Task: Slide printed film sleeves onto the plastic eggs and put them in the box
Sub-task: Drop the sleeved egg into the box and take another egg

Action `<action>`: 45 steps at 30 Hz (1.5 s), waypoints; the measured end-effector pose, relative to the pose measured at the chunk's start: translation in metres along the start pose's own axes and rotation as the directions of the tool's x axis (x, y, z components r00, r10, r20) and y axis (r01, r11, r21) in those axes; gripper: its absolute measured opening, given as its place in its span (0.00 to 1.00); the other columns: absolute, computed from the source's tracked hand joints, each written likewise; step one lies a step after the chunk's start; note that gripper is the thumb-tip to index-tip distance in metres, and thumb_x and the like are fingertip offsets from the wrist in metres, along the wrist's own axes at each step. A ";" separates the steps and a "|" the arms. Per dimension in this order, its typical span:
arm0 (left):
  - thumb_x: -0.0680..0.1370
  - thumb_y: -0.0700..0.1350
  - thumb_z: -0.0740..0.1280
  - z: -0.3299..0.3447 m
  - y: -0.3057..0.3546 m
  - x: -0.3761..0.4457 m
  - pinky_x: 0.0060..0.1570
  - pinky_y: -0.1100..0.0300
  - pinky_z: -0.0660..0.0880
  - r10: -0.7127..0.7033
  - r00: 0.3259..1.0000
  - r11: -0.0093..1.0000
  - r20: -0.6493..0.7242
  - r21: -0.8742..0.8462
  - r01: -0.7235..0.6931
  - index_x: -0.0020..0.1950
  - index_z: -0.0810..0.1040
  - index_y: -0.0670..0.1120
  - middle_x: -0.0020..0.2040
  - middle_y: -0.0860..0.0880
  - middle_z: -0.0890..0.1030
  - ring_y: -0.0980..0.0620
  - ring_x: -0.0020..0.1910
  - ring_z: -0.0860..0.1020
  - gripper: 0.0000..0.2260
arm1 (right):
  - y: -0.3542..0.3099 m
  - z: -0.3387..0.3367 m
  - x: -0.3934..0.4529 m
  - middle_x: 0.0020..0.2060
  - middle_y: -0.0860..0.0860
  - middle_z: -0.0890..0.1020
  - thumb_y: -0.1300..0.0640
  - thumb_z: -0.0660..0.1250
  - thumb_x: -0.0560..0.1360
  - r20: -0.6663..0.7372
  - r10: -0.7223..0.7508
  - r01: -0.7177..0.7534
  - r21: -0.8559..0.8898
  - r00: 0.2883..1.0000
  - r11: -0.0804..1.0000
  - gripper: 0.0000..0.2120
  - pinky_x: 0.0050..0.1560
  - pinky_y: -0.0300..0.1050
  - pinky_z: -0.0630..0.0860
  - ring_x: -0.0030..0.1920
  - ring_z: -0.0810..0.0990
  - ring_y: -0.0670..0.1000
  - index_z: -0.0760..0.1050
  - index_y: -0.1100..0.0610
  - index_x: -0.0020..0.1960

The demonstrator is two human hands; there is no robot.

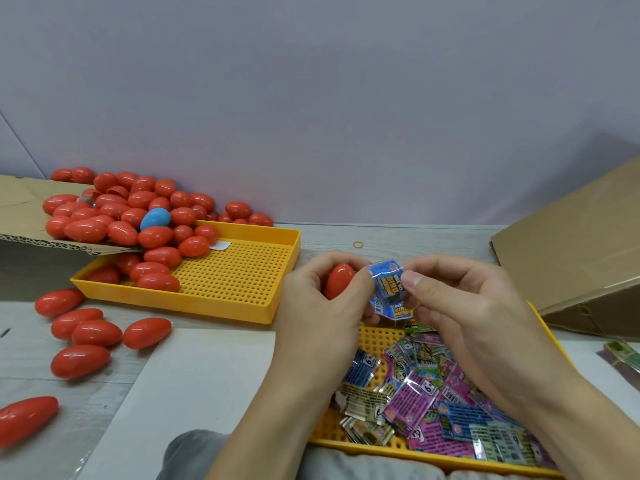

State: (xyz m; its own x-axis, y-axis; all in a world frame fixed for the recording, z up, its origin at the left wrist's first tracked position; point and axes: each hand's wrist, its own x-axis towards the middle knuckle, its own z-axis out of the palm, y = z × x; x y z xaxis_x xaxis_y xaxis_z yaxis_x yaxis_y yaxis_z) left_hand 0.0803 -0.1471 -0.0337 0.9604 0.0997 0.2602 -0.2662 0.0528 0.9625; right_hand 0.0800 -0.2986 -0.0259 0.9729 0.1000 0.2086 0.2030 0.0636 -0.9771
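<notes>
The left hand [322,299] grips a red egg [339,280] above the counter [398,237]. Both hands pinch a blue sleeve [388,284] just beside the egg, apparently touching it. More sleeves [426,396] fill the near tray [374,336].

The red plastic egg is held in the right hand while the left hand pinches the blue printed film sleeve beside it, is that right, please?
Not quite: the hands are swapped. In the head view, the left hand holds the red plastic egg, and the right hand pinches the blue printed film sleeve beside it. The left thumb also touches the sleeve.
</notes>
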 end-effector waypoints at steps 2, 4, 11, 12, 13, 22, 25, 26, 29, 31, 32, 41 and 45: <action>0.75 0.41 0.72 0.000 -0.001 0.000 0.36 0.56 0.79 0.005 1.000 1.000 0.006 0.004 -0.005 0.42 0.83 0.48 0.32 0.52 0.79 0.55 0.30 0.78 0.03 | -0.001 0.000 0.000 0.36 0.49 0.84 0.52 0.71 0.69 0.002 0.001 -0.001 -0.007 1.000 1.000 0.06 0.42 0.46 0.72 0.39 0.79 0.46 0.85 0.52 0.42; 0.75 0.41 0.72 -0.001 -0.001 0.000 0.35 0.57 0.78 0.008 1.000 1.000 0.016 0.007 -0.008 0.42 0.83 0.48 0.31 0.53 0.78 0.56 0.30 0.77 0.03 | -0.002 0.000 -0.001 0.35 0.48 0.83 0.51 0.75 0.69 0.006 0.009 -0.009 -0.024 1.000 1.000 0.05 0.42 0.45 0.72 0.39 0.79 0.45 0.85 0.52 0.42; 0.68 0.53 0.69 0.002 -0.003 0.000 0.31 0.58 0.71 -0.137 0.985 0.978 0.101 -0.142 0.151 0.46 0.78 0.51 0.35 0.50 0.78 0.54 0.30 0.73 0.10 | 0.001 -0.003 0.004 0.35 0.53 0.82 0.60 0.69 0.75 -0.162 0.075 -0.070 0.036 0.984 0.997 0.08 0.40 0.46 0.71 0.38 0.75 0.51 0.84 0.56 0.40; 0.68 0.51 0.66 0.003 -0.003 0.001 0.31 0.56 0.70 -0.170 0.981 0.967 0.099 -0.175 0.185 0.47 0.76 0.50 0.35 0.50 0.79 0.54 0.30 0.73 0.10 | 0.001 -0.003 0.005 0.34 0.51 0.81 0.61 0.69 0.76 -0.214 0.077 -0.069 0.046 0.974 0.997 0.08 0.40 0.46 0.71 0.37 0.75 0.50 0.84 0.55 0.39; 0.68 0.49 0.64 0.004 -0.005 0.001 0.32 0.55 0.70 -0.191 0.977 0.964 0.090 -0.169 0.204 0.48 0.75 0.49 0.34 0.50 0.79 0.53 0.31 0.74 0.10 | 0.001 -0.004 0.005 0.33 0.50 0.81 0.61 0.69 0.76 -0.263 0.072 -0.062 0.046 0.962 0.997 0.09 0.39 0.45 0.71 0.36 0.76 0.49 0.84 0.55 0.39; 0.78 0.44 0.70 0.005 -0.006 0.001 0.40 0.55 0.79 -0.146 0.987 0.988 0.068 -0.046 0.149 0.55 0.82 0.49 0.46 0.51 0.84 0.52 0.38 0.83 0.06 | 0.001 -0.002 0.003 0.36 0.41 0.84 0.57 0.69 0.77 -0.332 -0.139 0.045 -0.275 0.933 0.961 0.06 0.36 0.29 0.74 0.38 0.82 0.39 0.81 0.49 0.42; 0.78 0.43 0.71 0.005 -0.006 0.001 0.38 0.59 0.79 -0.153 0.985 0.985 0.084 -0.065 0.158 0.55 0.81 0.46 0.48 0.47 0.84 0.52 0.39 0.84 0.07 | 0.000 0.000 0.001 0.38 0.42 0.84 0.57 0.69 0.76 -0.279 -0.173 0.070 -0.341 0.945 0.937 0.06 0.39 0.30 0.75 0.41 0.82 0.40 0.82 0.49 0.42; 0.78 0.42 0.70 0.005 -0.005 0.001 0.38 0.59 0.78 -0.158 0.983 0.984 0.093 -0.072 0.165 0.54 0.81 0.45 0.48 0.47 0.84 0.51 0.40 0.84 0.06 | -0.001 0.001 0.001 0.38 0.42 0.84 0.57 0.69 0.76 -0.260 -0.179 0.082 -0.345 0.949 0.935 0.06 0.39 0.31 0.75 0.41 0.82 0.41 0.82 0.49 0.42; 0.78 0.41 0.71 0.004 -0.006 0.001 0.39 0.59 0.79 -0.171 0.979 0.976 0.111 -0.115 0.183 0.52 0.82 0.44 0.47 0.44 0.85 0.48 0.40 0.85 0.04 | -0.003 0.002 -0.001 0.38 0.42 0.85 0.58 0.69 0.76 -0.210 -0.191 0.110 -0.345 0.959 0.932 0.07 0.40 0.31 0.75 0.41 0.82 0.41 0.82 0.49 0.42; 0.77 0.40 0.72 0.004 -0.007 0.001 0.42 0.58 0.80 -0.177 0.977 0.968 0.117 -0.158 0.194 0.52 0.82 0.43 0.47 0.43 0.85 0.47 0.42 0.85 0.05 | -0.004 0.003 -0.001 0.38 0.41 0.84 0.58 0.70 0.76 -0.186 -0.208 0.128 -0.368 0.960 0.921 0.07 0.40 0.29 0.75 0.42 0.82 0.40 0.82 0.48 0.42; 0.76 0.41 0.73 0.003 -0.007 0.001 0.45 0.57 0.81 -0.181 0.976 0.962 0.120 -0.183 0.201 0.52 0.82 0.43 0.47 0.43 0.86 0.46 0.43 0.86 0.07 | -0.005 0.004 -0.001 0.38 0.40 0.84 0.58 0.70 0.76 -0.176 -0.216 0.136 -0.381 0.960 0.915 0.07 0.41 0.29 0.75 0.43 0.82 0.40 0.82 0.48 0.43; 0.72 0.39 0.76 0.002 -0.007 0.002 0.53 0.50 0.82 -0.111 0.993 0.983 0.038 -0.139 0.116 0.55 0.81 0.46 0.49 0.48 0.86 0.48 0.48 0.86 0.13 | -0.008 0.005 -0.003 0.40 0.41 0.85 0.59 0.71 0.74 -0.122 -0.217 0.157 -0.376 0.968 0.913 0.06 0.44 0.33 0.78 0.46 0.83 0.41 0.83 0.48 0.44; 0.70 0.38 0.77 0.001 -0.005 0.001 0.46 0.60 0.82 -0.070 0.997 0.991 0.039 -0.108 0.074 0.55 0.81 0.47 0.49 0.51 0.86 0.50 0.48 0.86 0.15 | -0.008 0.005 -0.004 0.41 0.44 0.85 0.54 0.70 0.74 -0.144 -0.186 0.128 -0.341 0.972 0.931 0.04 0.43 0.34 0.78 0.46 0.82 0.43 0.83 0.48 0.43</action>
State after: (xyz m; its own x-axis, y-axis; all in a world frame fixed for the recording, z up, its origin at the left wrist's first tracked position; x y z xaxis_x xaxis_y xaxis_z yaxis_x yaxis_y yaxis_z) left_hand 0.0828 -0.1480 -0.0379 0.9792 0.0572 0.1946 -0.2016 0.1675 0.9650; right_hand 0.0742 -0.2946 -0.0182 0.9237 -0.0577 0.3788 0.3513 -0.2668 -0.8974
